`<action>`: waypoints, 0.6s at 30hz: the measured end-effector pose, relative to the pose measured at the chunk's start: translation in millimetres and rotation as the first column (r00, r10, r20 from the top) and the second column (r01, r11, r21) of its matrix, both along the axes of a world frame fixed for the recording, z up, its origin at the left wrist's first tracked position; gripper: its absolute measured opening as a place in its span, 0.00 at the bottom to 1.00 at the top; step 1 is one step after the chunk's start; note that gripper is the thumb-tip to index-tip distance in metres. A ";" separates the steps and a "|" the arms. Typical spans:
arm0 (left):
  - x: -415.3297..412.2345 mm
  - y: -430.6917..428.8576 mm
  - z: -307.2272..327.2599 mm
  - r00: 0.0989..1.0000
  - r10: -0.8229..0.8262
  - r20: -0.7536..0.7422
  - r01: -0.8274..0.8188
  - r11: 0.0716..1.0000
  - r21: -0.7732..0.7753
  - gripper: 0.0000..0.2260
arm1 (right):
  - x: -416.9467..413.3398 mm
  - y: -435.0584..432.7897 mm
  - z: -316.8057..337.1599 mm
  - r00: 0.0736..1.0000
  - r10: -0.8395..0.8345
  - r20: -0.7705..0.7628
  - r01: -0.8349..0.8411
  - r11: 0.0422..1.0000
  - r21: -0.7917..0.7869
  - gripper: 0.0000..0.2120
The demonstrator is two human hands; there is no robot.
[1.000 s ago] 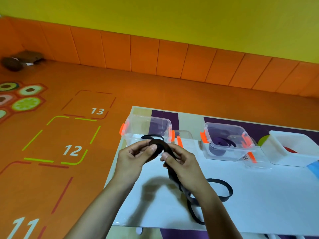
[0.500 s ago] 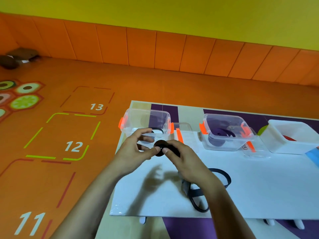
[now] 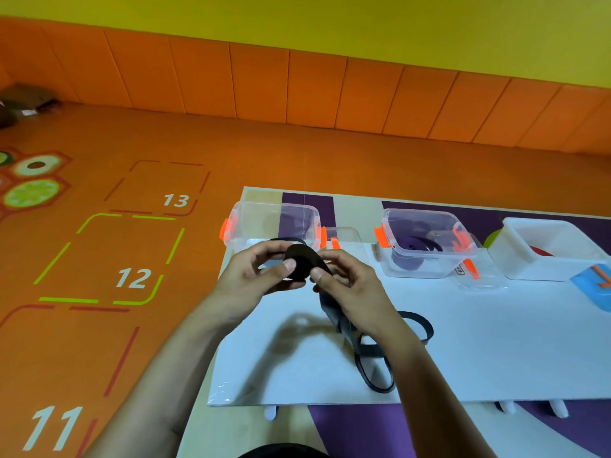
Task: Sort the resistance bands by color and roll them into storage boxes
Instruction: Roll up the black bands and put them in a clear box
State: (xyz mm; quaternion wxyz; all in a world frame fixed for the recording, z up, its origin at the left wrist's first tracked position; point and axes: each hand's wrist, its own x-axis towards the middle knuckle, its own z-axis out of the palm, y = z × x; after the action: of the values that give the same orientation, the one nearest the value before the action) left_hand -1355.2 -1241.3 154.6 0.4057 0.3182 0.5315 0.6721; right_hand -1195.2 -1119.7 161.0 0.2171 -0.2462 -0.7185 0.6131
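A black resistance band [image 3: 300, 262] is partly wound into a tight roll, held above the white board [image 3: 496, 342]. My left hand [image 3: 256, 276] pinches the roll between thumb and fingers. My right hand [image 3: 347, 292] grips the band just beside the roll. The loose tail of the band [image 3: 377, 365] trails under my right forearm in loops on the board. Behind the hands a clear box with orange clips [image 3: 244, 223] holds a black band. A second clear box [image 3: 426, 246] holds purple bands.
A white box [image 3: 515, 256] with something red inside stands at the right. A blue object [image 3: 595, 285] lies at the right edge. Clear lids lie beside the boxes. The low board sits on an orange floor with numbered squares to the left.
The roll has grown a little as both hands kept winding the black band. The loose tail on the board is shorter. The view shifted slightly.
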 end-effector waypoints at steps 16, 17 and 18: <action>-3.6 5.5 3.0 0.981 -0.059 -0.185 0.004 0.958 -0.286 0.12 | -8.4 8.6 -3.0 0.969 0.068 0.239 -0.134 0.953 0.272 0.10; -7.6 4.1 5.2 0.972 -0.074 -0.224 0.007 0.957 -0.289 0.12 | -8.3 9.9 -1.2 0.956 0.098 0.275 -0.182 0.937 0.300 0.10; -11.2 2.8 7.4 0.961 -0.099 -0.258 0.020 0.956 -0.292 0.12 | -8.3 10.4 -0.2 0.947 0.122 0.298 -0.217 0.925 0.312 0.11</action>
State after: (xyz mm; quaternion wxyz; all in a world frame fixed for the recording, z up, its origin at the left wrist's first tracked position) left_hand -1366.4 -1238.4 162.0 0.3915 0.3607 0.6635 0.5258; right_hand -1203.5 -1109.3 160.8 0.1010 -0.2232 -0.8553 0.4565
